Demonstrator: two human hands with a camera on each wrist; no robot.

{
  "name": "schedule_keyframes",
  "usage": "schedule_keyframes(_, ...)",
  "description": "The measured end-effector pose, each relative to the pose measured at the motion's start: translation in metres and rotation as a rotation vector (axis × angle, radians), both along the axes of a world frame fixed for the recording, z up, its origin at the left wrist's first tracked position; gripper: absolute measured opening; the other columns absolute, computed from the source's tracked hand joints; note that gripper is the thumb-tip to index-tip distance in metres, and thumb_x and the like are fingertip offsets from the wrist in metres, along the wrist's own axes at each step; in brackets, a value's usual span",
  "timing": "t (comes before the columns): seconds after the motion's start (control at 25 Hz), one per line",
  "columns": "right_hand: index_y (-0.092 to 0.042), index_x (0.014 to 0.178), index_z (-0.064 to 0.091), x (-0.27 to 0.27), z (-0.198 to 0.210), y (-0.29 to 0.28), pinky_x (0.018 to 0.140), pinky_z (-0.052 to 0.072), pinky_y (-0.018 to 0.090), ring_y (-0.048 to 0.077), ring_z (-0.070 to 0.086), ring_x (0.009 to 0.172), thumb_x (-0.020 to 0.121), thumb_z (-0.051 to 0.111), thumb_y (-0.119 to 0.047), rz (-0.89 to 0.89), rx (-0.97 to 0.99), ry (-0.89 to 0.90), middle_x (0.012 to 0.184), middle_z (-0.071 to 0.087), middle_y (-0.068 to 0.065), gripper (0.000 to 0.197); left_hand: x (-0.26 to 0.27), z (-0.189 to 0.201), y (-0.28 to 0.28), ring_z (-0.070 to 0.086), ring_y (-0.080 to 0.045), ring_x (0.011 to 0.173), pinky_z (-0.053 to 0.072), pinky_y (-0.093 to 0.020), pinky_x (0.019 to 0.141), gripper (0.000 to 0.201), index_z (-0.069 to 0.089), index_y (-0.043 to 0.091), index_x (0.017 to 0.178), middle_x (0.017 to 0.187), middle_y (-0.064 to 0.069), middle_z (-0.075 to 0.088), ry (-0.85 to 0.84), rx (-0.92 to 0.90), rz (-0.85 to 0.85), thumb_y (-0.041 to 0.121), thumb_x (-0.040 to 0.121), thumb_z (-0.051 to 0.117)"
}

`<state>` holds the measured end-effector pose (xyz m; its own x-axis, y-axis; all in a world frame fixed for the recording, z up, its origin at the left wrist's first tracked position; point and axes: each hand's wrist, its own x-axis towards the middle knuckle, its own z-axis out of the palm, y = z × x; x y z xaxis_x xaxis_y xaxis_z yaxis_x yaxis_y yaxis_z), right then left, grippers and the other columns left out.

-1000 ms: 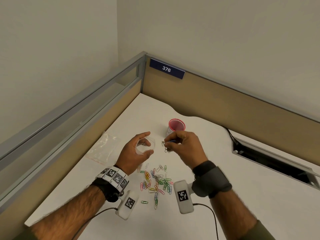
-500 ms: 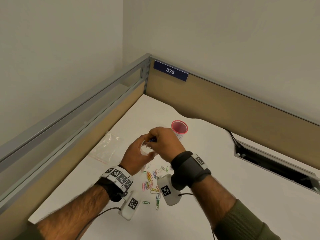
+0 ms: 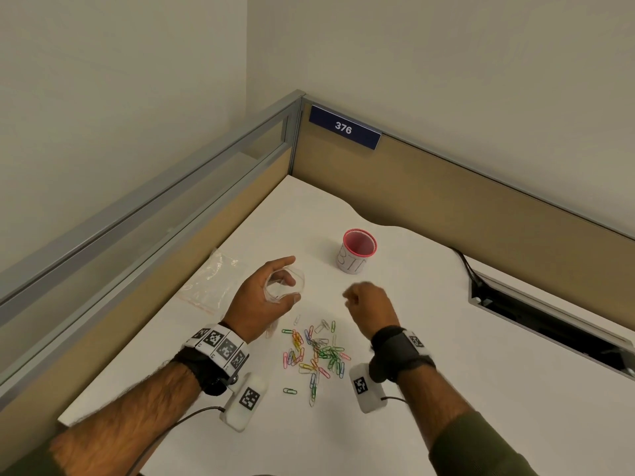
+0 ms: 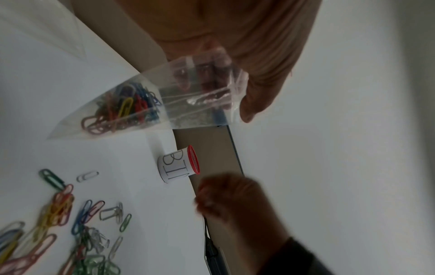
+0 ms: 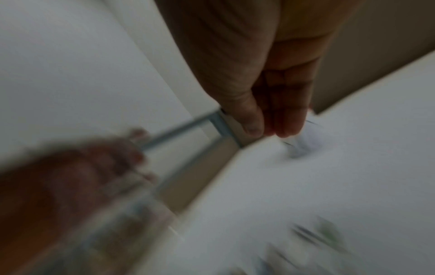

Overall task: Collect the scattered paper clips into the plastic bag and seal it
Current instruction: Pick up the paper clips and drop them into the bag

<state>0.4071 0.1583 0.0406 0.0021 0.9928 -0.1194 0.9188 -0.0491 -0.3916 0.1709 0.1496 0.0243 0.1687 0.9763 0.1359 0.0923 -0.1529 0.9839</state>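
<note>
Head view. The left hand (image 3: 261, 300) is raised above the white desk (image 3: 446, 389), fingers and thumb curled round the mouth of a clear plastic bag (image 3: 287, 282), holding it open. The right hand (image 3: 369, 304) hangs in the air to the right of the bag, well apart from it, fingers loosely curled under; nothing shows in its grasp, though blur hides the fingertips. Loose paper clips (image 3: 314, 355) of many colours lie scattered on the desk below the bag, between the two wrists. A red-rimmed cup (image 3: 357, 250) with a white paper label stands upright beyond the bag, to its right. A second flat clear bag (image 3: 214, 281) lies on the desk left of the held bag, near the partition.

Left wrist view. The bag (image 4: 150, 104) hangs from the left hand (image 4: 247, 46), its mouth spread by the fingers; a bunch of coloured clips (image 4: 124, 109) sits in its lower corner. Loose clips (image 4: 70, 223) lie on the desk below the bag. The cup (image 4: 179, 163) stands beyond. The right hand (image 4: 230, 197) appears blurred, fingers bunched.

Right wrist view. Heavily blurred. The right hand (image 5: 270, 83) shows its thumb set against the fingertips; whether anything is pinched cannot be told. The left hand (image 5: 77, 178) and bag are a smear.
</note>
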Motion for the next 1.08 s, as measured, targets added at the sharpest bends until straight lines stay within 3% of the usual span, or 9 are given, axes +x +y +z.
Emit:
schedule_keyframes(0.12, -0.01, 0.121, 0.057, 0.015, -0.053, -0.015, 0.101, 0.043, 0.035, 0.028, 0.05, 0.119, 0.092, 0.048, -0.007, -0.019, -0.226, -0.132, 0.126, 0.054, 0.011, 0.031, -0.009, 0.0, -0.001, 0.063, -0.014, 0.108, 0.045, -0.01, 0.094, 0.062, 0.055, 0.021, 0.136, 0.1, -0.006, 0.066, 0.006, 0.002, 0.028, 0.004, 0.081, 0.077)
schedule_keyframes(0.32, -0.007, 0.111, 0.057, -0.005, -0.089, -0.035, 0.09, 0.049, 0.038, 0.029, 0.047, 0.112, 0.088, 0.042, 0.001, 0.088, -0.237, -0.242, 0.119, 0.049, 0.013, 0.028, -0.018, 0.0, -0.004, 0.062, -0.014, 0.108, 0.045, -0.007, 0.089, 0.061, 0.055, 0.02, 0.135, 0.101, -0.009, 0.065, 0.01, -0.004, 0.067, 0.001, 0.081, 0.076)
schedule_keyframes(0.44, -0.008, 0.112, 0.059, -0.014, -0.091, -0.036, 0.088, 0.05, 0.035, 0.028, 0.051, 0.109, 0.091, 0.046, -0.005, 0.226, -0.21, -0.238, 0.116, 0.052, 0.011, 0.024, -0.02, -0.002, -0.004, 0.062, -0.016, 0.109, 0.045, -0.012, 0.095, 0.061, 0.055, 0.023, 0.135, 0.1, -0.007, 0.065, 0.008, 0.002, 0.065, 0.005, 0.081, 0.077)
schedule_keyframes(0.56, -0.009, 0.12, 0.057, -0.01, -0.084, -0.017, 0.092, 0.049, 0.037, 0.027, 0.051, 0.111, 0.089, 0.045, -0.001, 0.138, -0.151, -0.168, 0.119, 0.052, 0.01, 0.033, -0.017, -0.003, -0.003, 0.062, -0.018, 0.11, 0.044, -0.024, 0.104, 0.062, 0.055, 0.025, 0.136, 0.1, -0.002, 0.066, 0.002, 0.0, 0.057, 0.01, 0.079, 0.077)
schedule_keyframes(0.64, -0.009, 0.125, 0.052, -0.011, -0.083, -0.008, 0.094, 0.049, 0.038, 0.027, 0.047, 0.114, 0.086, 0.046, 0.003, 0.135, -0.159, -0.157, 0.123, 0.049, 0.009, 0.041, -0.016, -0.002, -0.003, 0.062, -0.018, 0.111, 0.043, -0.027, 0.105, 0.062, 0.055, 0.025, 0.135, 0.1, -0.001, 0.066, 0.001, 0.001, 0.051, 0.011, 0.079, 0.077)
schedule_keyframes(0.88, -0.013, 0.119, 0.056, -0.035, -0.091, -0.02, 0.092, 0.05, 0.035, 0.025, 0.048, 0.113, 0.093, 0.049, -0.015, 0.252, -0.168, -0.152, 0.121, 0.05, 0.007, 0.027, -0.017, 0.001, -0.001, 0.062, -0.017, 0.109, 0.046, -0.016, 0.098, 0.063, 0.055, 0.028, 0.134, 0.1, -0.003, 0.065, -0.021, 0.011, 0.052, 0.021, 0.075, 0.076)
schedule_keyframes(0.96, -0.014, 0.13, 0.048, -0.042, -0.093, -0.021, 0.1, 0.047, 0.037, 0.026, 0.045, 0.122, 0.093, 0.049, -0.015, 0.23, -0.153, -0.106, 0.132, 0.045, 0.007, 0.037, -0.017, -0.001, -0.002, 0.062, -0.018, 0.109, 0.047, -0.013, 0.094, 0.063, 0.055, 0.028, 0.134, 0.1, -0.003, 0.064, -0.028, -0.002, 0.041, 0.019, 0.076, 0.076)
schedule_keyframes(1.08, -0.02, 0.145, 0.031, -0.053, -0.095, -0.015, 0.114, 0.03, 0.042, 0.028, 0.026, 0.141, 0.093, 0.052, -0.023, 0.25, -0.211, -0.098, 0.154, 0.027, 0.007, 0.056, -0.015, 0.0, -0.007, 0.062, -0.019, 0.111, 0.047, -0.017, 0.098, 0.063, 0.055, 0.025, 0.136, 0.101, -0.004, 0.065, -0.01, -0.004, 0.024, 0.016, 0.077, 0.077)
